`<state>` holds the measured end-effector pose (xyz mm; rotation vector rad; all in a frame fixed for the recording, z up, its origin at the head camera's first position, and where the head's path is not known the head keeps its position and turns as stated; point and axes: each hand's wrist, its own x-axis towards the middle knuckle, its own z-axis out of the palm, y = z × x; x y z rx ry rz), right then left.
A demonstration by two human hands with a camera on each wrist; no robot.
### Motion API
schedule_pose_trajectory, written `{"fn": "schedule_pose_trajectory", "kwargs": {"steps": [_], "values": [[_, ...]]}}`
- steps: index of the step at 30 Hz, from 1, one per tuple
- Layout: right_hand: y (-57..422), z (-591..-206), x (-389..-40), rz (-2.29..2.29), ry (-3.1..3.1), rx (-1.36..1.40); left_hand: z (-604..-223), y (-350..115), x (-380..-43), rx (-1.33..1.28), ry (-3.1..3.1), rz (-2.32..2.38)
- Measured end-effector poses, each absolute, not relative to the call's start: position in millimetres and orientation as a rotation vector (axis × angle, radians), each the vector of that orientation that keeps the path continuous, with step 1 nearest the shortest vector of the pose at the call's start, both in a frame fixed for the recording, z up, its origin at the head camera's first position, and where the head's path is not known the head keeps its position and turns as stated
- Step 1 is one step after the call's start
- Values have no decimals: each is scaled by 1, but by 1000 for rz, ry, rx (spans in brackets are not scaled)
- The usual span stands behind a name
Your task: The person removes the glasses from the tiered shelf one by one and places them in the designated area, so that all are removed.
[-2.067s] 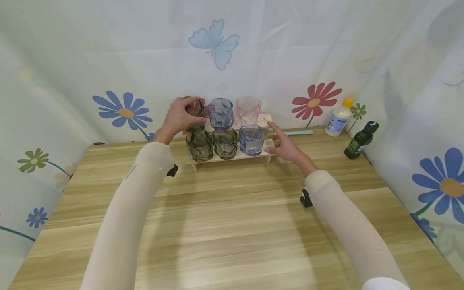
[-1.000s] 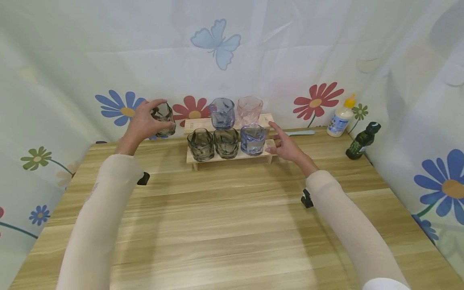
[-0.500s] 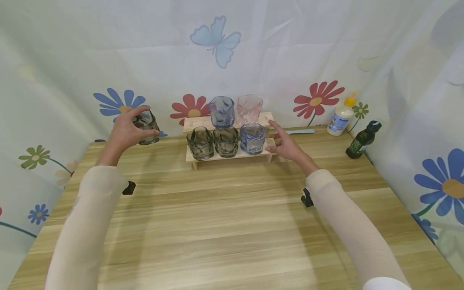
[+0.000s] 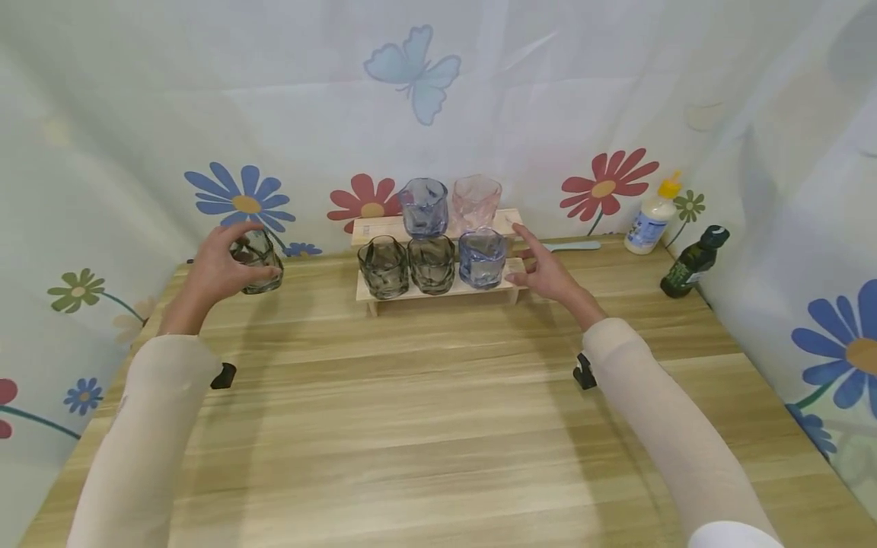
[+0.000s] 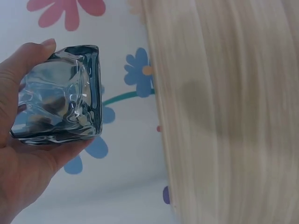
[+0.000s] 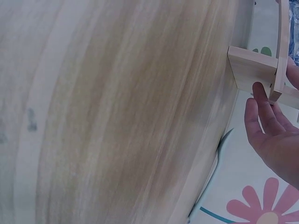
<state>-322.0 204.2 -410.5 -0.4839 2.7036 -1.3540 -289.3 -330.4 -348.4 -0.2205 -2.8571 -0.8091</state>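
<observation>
In the head view my left hand (image 4: 218, 266) grips a dark grey glass (image 4: 259, 262) between thumb and fingers, left of the wooden stand. The left wrist view shows the wavy glass (image 5: 63, 95) held clear of the table. My right hand (image 4: 548, 270) holds the right end of the two-tier wooden stand (image 4: 384, 228); in the right wrist view, fingers (image 6: 264, 114) lie on one side of a board and the thumb on the other. On the upper tier sit a blue glass (image 4: 423, 209) and a pink glass (image 4: 477, 202). Below are two dark glasses (image 4: 384, 268) and another blue glass (image 4: 483, 260).
A light blue flat-bladed utensil (image 4: 574, 246) lies behind the right hand. A white bottle with a yellow cap (image 4: 647, 224) and a dark green bottle (image 4: 692, 262) stand at the back right. A flower-printed curtain (image 4: 308, 114) borders the wood-grain table (image 4: 411, 426).
My left hand has lifted the dark grey glass off the upper tier's left end and carried it left, then lower and nearer. The right hand stays at the stand.
</observation>
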Motion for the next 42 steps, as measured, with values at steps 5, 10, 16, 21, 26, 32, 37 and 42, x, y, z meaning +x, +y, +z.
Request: {"fn": "schedule_pose_trajectory", "kwargs": {"steps": [5,10,16,21,26,32,37,42], "values": [[206,-410,-320,-1384,2702,-514,-356,-340,-283,-199,-2879,-798],[204,-410,-322,-1365,2701,-470,-363,-349,-278,-173,-2909,-785],[203,-411,-322,-1331,2710,-440,-369,-362,-272,-165,-2923,-785],[203,-409,-320,-1323,2712,-433,-373,-372,-264,-150,-2936,-770],[203,-410,-321,-1328,2713,-441,-379,-381,-258,-126,-2954,-782],[204,-411,-323,-1339,2729,-483,-387,-389,-253,-125,-2938,-798],[204,-413,-323,-1349,2732,-496,-393,-395,-250,-125,-2921,-820],[205,-414,-324,-1355,2720,-490,-399,-403,-248,-101,-2943,-795]]}}
